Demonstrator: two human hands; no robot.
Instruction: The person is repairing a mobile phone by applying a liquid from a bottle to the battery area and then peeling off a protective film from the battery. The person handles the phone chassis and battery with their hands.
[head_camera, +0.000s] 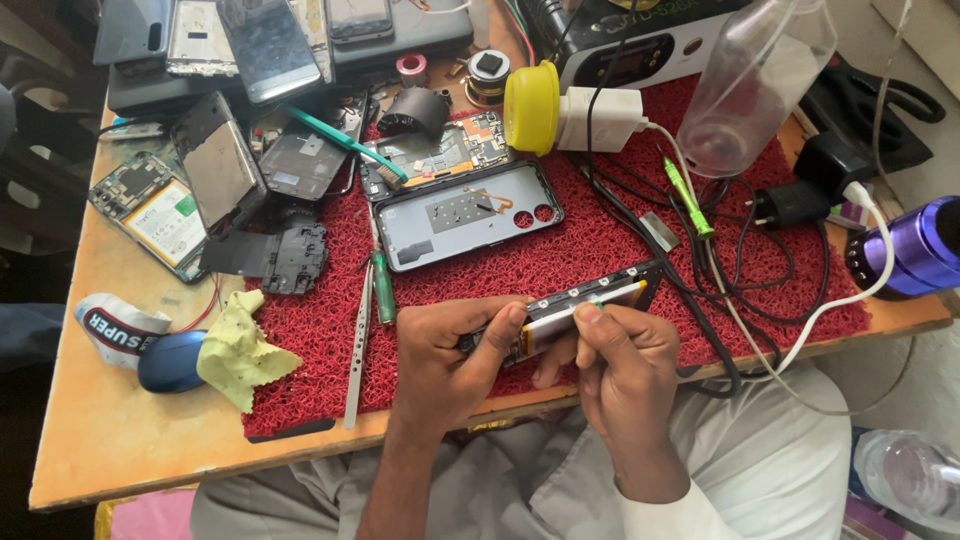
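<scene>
Fingers of both hands close on an opened phone (585, 305) held on edge just above the near side of the red mat (600, 250). The left hand (445, 350) pinches its near end, thumb lying along the top rim; the right hand (620, 365) grips the middle, thumb pressed to the pale battery face that shows with the back cover off. The far end juts free toward the cables.

Judged by its look, the phone is light and stiff but delicate — exposed board and a battery that should not be bent or pierced. The frame edges seem the safe hold, as both hands mostly have it; flat faces and the loose end are the weaker places.

Just beyond lies a grey back cover (468, 213), inside up, with another open phone body (440, 150) behind it. Left of the hands, a green-handled screwdriver (383, 288) and metal tweezers (358, 345) lie on the mat, a yellow cloth (240, 350) at its corner beside a blue oval thing (170, 360).

The mat is coarse and looped — grippy, apt to swallow small screws. It covers a wooden table (110, 440) crowded with phone parts, black cables (740, 230), a white charger (600, 118) and a clear plastic bottle (760, 80). Free room is only a narrow strip at the near edge.
</scene>
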